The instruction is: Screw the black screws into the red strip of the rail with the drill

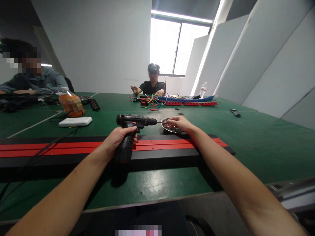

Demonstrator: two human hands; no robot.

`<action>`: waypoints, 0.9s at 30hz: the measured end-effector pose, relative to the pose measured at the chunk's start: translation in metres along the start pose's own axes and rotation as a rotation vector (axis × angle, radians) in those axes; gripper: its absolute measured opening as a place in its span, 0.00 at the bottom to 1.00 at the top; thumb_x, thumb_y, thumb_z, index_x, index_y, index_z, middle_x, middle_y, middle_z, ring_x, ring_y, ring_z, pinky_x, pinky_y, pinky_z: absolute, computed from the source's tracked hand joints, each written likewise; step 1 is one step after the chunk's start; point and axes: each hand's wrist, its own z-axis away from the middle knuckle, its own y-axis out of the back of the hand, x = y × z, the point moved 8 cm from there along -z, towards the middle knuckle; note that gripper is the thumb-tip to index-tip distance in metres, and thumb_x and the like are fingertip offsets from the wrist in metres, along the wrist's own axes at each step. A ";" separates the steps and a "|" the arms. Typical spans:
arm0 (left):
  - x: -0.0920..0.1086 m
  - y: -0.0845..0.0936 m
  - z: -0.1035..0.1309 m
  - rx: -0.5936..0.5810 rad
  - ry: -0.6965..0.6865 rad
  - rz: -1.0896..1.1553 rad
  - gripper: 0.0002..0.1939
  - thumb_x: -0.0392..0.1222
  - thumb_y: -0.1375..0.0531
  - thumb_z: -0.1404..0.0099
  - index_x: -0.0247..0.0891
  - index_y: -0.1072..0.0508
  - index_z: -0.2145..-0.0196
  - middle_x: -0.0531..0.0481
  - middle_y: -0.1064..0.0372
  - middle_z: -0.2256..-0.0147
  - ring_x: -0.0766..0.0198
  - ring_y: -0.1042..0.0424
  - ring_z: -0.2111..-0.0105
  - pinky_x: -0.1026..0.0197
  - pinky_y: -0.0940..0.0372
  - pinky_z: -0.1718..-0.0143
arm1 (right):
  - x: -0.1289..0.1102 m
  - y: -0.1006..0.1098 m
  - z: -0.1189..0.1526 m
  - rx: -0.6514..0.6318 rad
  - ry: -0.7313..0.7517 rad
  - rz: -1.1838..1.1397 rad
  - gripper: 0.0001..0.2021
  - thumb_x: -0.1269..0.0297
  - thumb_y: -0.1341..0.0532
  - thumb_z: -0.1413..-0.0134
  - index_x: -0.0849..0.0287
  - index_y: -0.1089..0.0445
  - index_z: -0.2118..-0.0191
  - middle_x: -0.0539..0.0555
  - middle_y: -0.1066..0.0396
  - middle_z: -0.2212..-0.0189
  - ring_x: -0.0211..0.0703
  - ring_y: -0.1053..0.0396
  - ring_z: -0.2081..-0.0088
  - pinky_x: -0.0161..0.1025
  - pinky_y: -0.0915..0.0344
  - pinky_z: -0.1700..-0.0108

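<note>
My left hand [118,139] is wrapped around the grip of a black cordless drill [125,141], held level with its long thin bit pointing right. Past the bit's tip, my right hand [180,124] is closed in a pinch over a round metal bowl [169,130] of small dark screws. Whatever sits between those fingertips is too small to make out. Under both forearms lies a long black bar [157,156] with a red grooved strip [92,147] along its top, small dark dots along it.
A white power bank [75,122] and an orange drink bottle [72,104] stand to the left, beside a black cable. Across the green table [258,144], a person [153,86] sits behind coloured wires [155,102] and a blue strip [187,99]. Another person [46,80] is at far left.
</note>
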 end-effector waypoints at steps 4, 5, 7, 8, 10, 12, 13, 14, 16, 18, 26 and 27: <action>0.001 -0.001 0.001 0.005 0.003 -0.003 0.11 0.42 0.35 0.41 0.28 0.26 0.67 0.42 0.28 0.73 0.62 0.26 0.76 0.63 0.30 0.74 | 0.000 -0.001 0.000 -0.004 0.002 -0.020 0.14 0.57 0.34 0.45 0.64 0.23 0.60 0.61 0.22 0.62 0.44 0.25 0.63 0.34 0.32 0.64; 0.001 -0.001 0.001 0.005 0.003 -0.008 0.12 0.42 0.34 0.41 0.28 0.26 0.67 0.42 0.28 0.73 0.62 0.26 0.76 0.63 0.30 0.74 | 0.000 -0.001 0.000 -0.003 0.001 -0.028 0.13 0.58 0.34 0.45 0.64 0.23 0.60 0.61 0.22 0.62 0.44 0.25 0.63 0.34 0.32 0.64; 0.001 0.000 0.001 0.007 0.004 -0.014 0.12 0.43 0.34 0.41 0.28 0.26 0.67 0.42 0.27 0.73 0.62 0.26 0.76 0.63 0.30 0.75 | 0.000 -0.001 -0.001 0.002 -0.005 -0.037 0.13 0.58 0.34 0.45 0.64 0.22 0.61 0.61 0.22 0.62 0.43 0.26 0.65 0.35 0.32 0.64; 0.001 0.000 0.001 0.005 0.004 -0.013 0.12 0.43 0.34 0.41 0.28 0.26 0.68 0.42 0.28 0.73 0.62 0.26 0.76 0.62 0.30 0.75 | 0.000 -0.002 -0.001 0.004 -0.007 -0.037 0.12 0.59 0.34 0.46 0.64 0.22 0.62 0.61 0.22 0.63 0.43 0.26 0.65 0.35 0.32 0.64; 0.000 0.000 0.001 -0.002 -0.001 -0.008 0.12 0.43 0.34 0.42 0.28 0.26 0.68 0.42 0.28 0.73 0.62 0.26 0.76 0.62 0.30 0.74 | 0.001 -0.003 -0.001 -0.004 -0.008 -0.028 0.12 0.59 0.33 0.47 0.64 0.22 0.64 0.61 0.22 0.65 0.42 0.27 0.67 0.36 0.32 0.63; 0.000 0.000 0.001 -0.008 -0.004 -0.003 0.12 0.43 0.34 0.42 0.28 0.26 0.68 0.43 0.28 0.73 0.62 0.26 0.76 0.62 0.29 0.74 | 0.001 -0.005 -0.002 -0.024 -0.004 -0.021 0.11 0.59 0.33 0.47 0.64 0.22 0.66 0.60 0.22 0.67 0.41 0.28 0.67 0.36 0.32 0.63; 0.000 0.000 0.001 -0.010 -0.004 -0.001 0.12 0.43 0.34 0.42 0.28 0.26 0.68 0.43 0.28 0.73 0.62 0.26 0.76 0.62 0.29 0.74 | 0.001 -0.005 -0.002 -0.033 0.000 -0.020 0.11 0.59 0.33 0.47 0.64 0.22 0.67 0.60 0.22 0.67 0.41 0.28 0.68 0.36 0.32 0.62; 0.000 0.000 0.001 -0.011 -0.003 0.001 0.12 0.43 0.34 0.42 0.28 0.26 0.68 0.43 0.28 0.73 0.62 0.26 0.76 0.62 0.29 0.74 | 0.001 -0.006 -0.002 -0.040 0.003 -0.019 0.11 0.59 0.33 0.47 0.64 0.22 0.67 0.60 0.22 0.67 0.40 0.28 0.68 0.35 0.32 0.62; 0.000 0.000 0.001 -0.004 -0.001 0.003 0.12 0.43 0.34 0.42 0.29 0.26 0.68 0.42 0.27 0.73 0.62 0.26 0.76 0.62 0.29 0.74 | 0.002 -0.006 -0.002 -0.045 0.008 -0.014 0.11 0.59 0.34 0.47 0.63 0.22 0.67 0.59 0.22 0.67 0.40 0.28 0.68 0.35 0.33 0.62; 0.001 0.001 0.002 0.004 -0.001 -0.002 0.12 0.43 0.34 0.42 0.28 0.26 0.68 0.42 0.27 0.73 0.62 0.26 0.76 0.63 0.29 0.74 | 0.003 -0.005 -0.002 -0.048 0.012 -0.009 0.11 0.59 0.34 0.46 0.63 0.22 0.67 0.58 0.23 0.68 0.40 0.28 0.68 0.34 0.33 0.63; 0.001 0.001 0.001 -0.003 -0.007 0.000 0.13 0.43 0.33 0.42 0.28 0.25 0.68 0.41 0.27 0.73 0.62 0.26 0.77 0.62 0.29 0.75 | 0.003 -0.003 -0.003 -0.041 0.015 -0.005 0.13 0.57 0.34 0.47 0.63 0.22 0.66 0.58 0.23 0.70 0.40 0.29 0.69 0.35 0.33 0.65; 0.001 0.001 0.000 -0.004 -0.007 0.000 0.13 0.43 0.33 0.43 0.28 0.25 0.68 0.41 0.27 0.73 0.62 0.26 0.77 0.62 0.29 0.75 | 0.003 -0.003 -0.003 -0.044 0.019 -0.001 0.13 0.56 0.34 0.47 0.63 0.22 0.66 0.58 0.23 0.69 0.40 0.29 0.69 0.35 0.33 0.65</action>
